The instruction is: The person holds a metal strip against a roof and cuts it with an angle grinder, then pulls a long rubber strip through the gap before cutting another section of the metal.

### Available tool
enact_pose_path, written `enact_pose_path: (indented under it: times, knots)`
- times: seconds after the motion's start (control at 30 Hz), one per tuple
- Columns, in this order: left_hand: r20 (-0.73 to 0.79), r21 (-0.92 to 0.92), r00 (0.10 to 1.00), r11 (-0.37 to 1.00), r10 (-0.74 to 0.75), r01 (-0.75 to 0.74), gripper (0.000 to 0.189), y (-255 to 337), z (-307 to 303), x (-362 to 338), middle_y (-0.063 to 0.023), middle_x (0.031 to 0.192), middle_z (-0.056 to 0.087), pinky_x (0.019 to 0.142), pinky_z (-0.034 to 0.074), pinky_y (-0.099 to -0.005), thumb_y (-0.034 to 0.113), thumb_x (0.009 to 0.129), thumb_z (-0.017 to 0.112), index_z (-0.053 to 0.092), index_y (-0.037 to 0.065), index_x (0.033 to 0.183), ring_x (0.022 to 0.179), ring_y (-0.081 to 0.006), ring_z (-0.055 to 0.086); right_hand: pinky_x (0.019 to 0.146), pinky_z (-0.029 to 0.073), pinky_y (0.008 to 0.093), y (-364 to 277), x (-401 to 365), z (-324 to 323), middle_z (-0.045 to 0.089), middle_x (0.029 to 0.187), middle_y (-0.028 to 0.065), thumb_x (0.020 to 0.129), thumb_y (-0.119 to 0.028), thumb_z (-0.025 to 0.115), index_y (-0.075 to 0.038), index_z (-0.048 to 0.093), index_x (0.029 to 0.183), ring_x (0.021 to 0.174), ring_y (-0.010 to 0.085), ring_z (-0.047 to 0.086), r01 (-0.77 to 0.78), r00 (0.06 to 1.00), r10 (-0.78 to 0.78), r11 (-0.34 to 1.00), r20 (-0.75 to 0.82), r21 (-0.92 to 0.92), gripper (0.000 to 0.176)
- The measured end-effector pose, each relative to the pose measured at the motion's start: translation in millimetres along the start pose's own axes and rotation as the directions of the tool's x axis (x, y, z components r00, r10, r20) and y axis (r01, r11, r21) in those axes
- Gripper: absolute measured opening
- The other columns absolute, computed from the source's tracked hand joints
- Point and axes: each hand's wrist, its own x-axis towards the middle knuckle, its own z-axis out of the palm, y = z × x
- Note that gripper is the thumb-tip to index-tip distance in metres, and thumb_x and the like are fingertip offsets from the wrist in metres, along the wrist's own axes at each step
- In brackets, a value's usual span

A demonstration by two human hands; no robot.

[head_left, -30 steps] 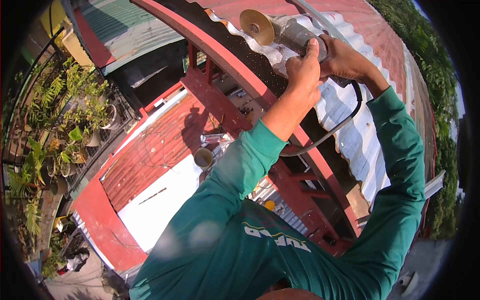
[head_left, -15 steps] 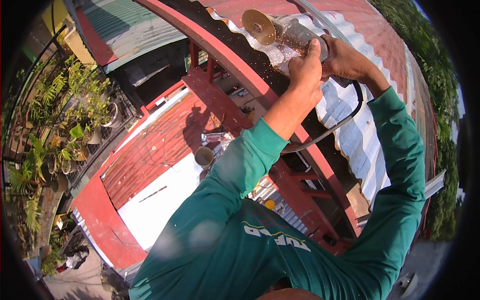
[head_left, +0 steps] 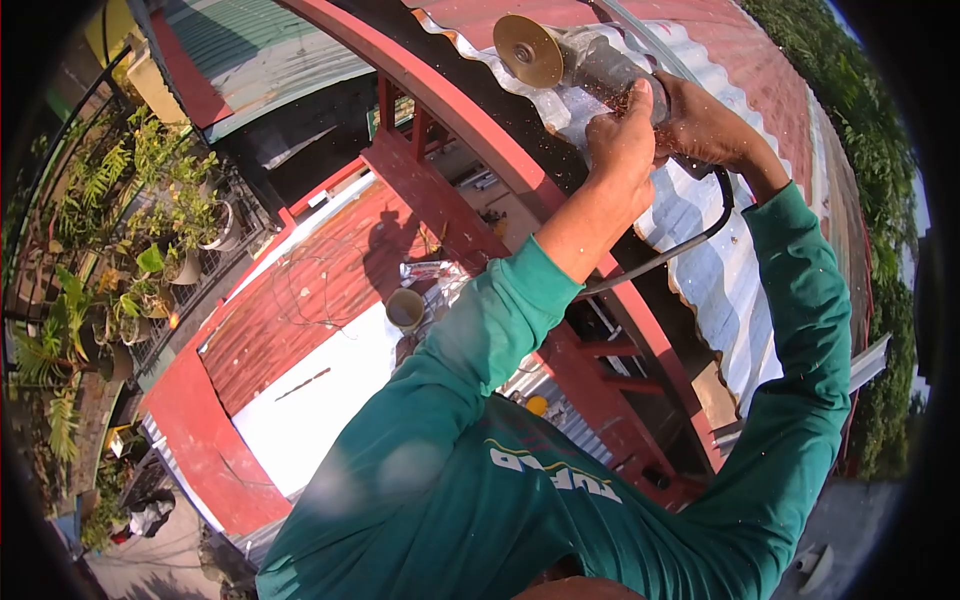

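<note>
Both of my hands are wrapped round an angle grinder (head_left: 612, 72) at the upper middle of the view. My left hand (head_left: 626, 150) grips its near side, thumb pointing up along the body. From the right, my right hand (head_left: 708, 122) closes round the rear part. The tan grinder disc (head_left: 527, 52) is at the edge of a corrugated metal sheet (head_left: 705, 270), overlapping it in this view. Small sparks scatter around the tool and my hands. A dark power cord (head_left: 690, 243) loops from the grinder's rear down behind my left forearm.
A red steel beam (head_left: 500, 150) runs diagonally beneath my left forearm, with a dark gap beside it. Lower left lies a red and white roof (head_left: 310, 290), with a bucket (head_left: 405, 309) near my sleeve. Potted plants (head_left: 150, 260) line the far left.
The grinder and both hands have shifted slightly right and down. The spark spray near the disc and my left hand has thinned.
</note>
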Motion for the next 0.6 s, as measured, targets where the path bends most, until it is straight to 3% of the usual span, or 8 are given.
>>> enact_pose_path:
  times: [0.17, 0.23, 0.27, 0.33, 0.47, 0.57, 0.6]
  knots:
    - [-0.014, -0.023, 1.0, 1.0, 0.017, -0.017, 0.039, -1, 4, -6, -0.0099, 0.116, 0.064, 0.082, 0.058, -0.047, 0.033, 0.103, 0.065, 0.056, 0.004, 0.126, 0.095, -0.0234, 0.068, 0.083, 0.052, 0.0387, 8, 1, -1, 0.071, 0.099, 0.02, 0.068, -0.024, 0.083, 0.008, 0.06, 0.117, 0.088, 0.0278, 0.066, 0.076, 0.996, -0.079, 0.993, -0.036, -0.092, 0.063]
    - [-0.018, 0.006, 1.0, 1.0, 0.018, -0.018, 0.041, -4, 2, -2, -0.009, 0.114, 0.064, 0.079, 0.059, -0.0441, 0.034, 0.102, 0.066, 0.055, 0.002, 0.127, 0.093, -0.0224, 0.068, 0.095, 0.05, 0.0349, 3, 1, -6, 0.068, 0.12, 0.0157, 0.073, -0.02, 0.084, 0.005, 0.055, 0.133, 0.106, 0.0218, 0.062, -0.056, 0.994, 0.066, 0.991, 0.083, -0.121, 0.072]
    - [-0.018, 0.007, 1.0, 1.0, 0.022, -0.022, 0.041, -5, 1, 2, -0.009, 0.114, 0.064, 0.079, 0.059, -0.0441, 0.034, 0.102, 0.066, 0.055, 0.002, 0.127, 0.093, -0.0224, 0.068, 0.095, 0.05, 0.0349, 2, 0, -6, 0.068, 0.12, 0.0157, 0.073, -0.02, 0.084, 0.005, 0.055, 0.133, 0.106, 0.0218, 0.062, -0.051, 0.995, 0.062, 0.991, 0.082, -0.121, 0.072]
    - [-0.044, -0.015, 0.999, 1.0, 0.003, -0.003, 0.042, -7, 1, 3, -0.0097, 0.113, 0.064, 0.077, 0.059, -0.041, 0.033, 0.102, 0.066, 0.055, 0.001, 0.126, 0.092, -0.0219, 0.069, 0.083, 0.052, 0.0396, 4, -7, -1, 0.071, 0.1, 0.0216, 0.071, -0.036, 0.086, 0.007, 0.06, 0.116, 0.09, 0.0275, 0.066, 0.064, 0.997, -0.065, 0.998, -0.032, -0.025, 0.068]
    - [-0.079, -0.038, 0.997, 0.999, 0.026, -0.029, 0.041, -3, 3, -2, -0.0108, 0.111, 0.065, 0.075, 0.059, -0.0391, 0.033, 0.102, 0.067, 0.056, 0.0, 0.124, 0.093, -0.0213, 0.07, 0.083, 0.053, 0.0395, 9, 1, -1, 0.071, 0.1, 0.0218, 0.07, -0.038, 0.087, 0.006, 0.059, 0.119, 0.091, 0.0272, 0.067, 0.037, 0.999, -0.043, 0.988, -0.034, -0.148, 0.071]
    - [-0.008, -0.048, 0.999, 0.998, 0.037, -0.037, 0.042, -3, 1, -3, -0.0121, 0.11, 0.066, 0.077, 0.059, -0.0402, 0.033, 0.101, 0.068, 0.057, 0.0, 0.124, 0.093, -0.0225, 0.07, 0.083, 0.053, 0.0392, 7, 0, -1, 0.072, 0.1, 0.0214, 0.069, -0.039, 0.087, 0.008, 0.059, 0.121, 0.091, 0.0269, 0.068, 0.001, 1.0, -0.001, 1.0, 0.029, 0.015, 0.076]
    - [-0.02, -0.051, 0.999, 0.998, 0.039, -0.04, 0.047, -5, 2, -3, -0.0152, 0.113, 0.065, 0.079, 0.059, -0.0392, 0.034, 0.101, 0.068, 0.057, -0.006, 0.122, 0.097, -0.0233, 0.069, 0.092, 0.05, 0.0386, 10, 0, -3, 0.07, 0.113, 0.0201, 0.072, -0.031, 0.084, 0.005, 0.056, 0.13, 0.102, 0.0255, 0.064, -0.005, 0.999, 0.008, 0.995, 0.031, -0.097, 0.074]
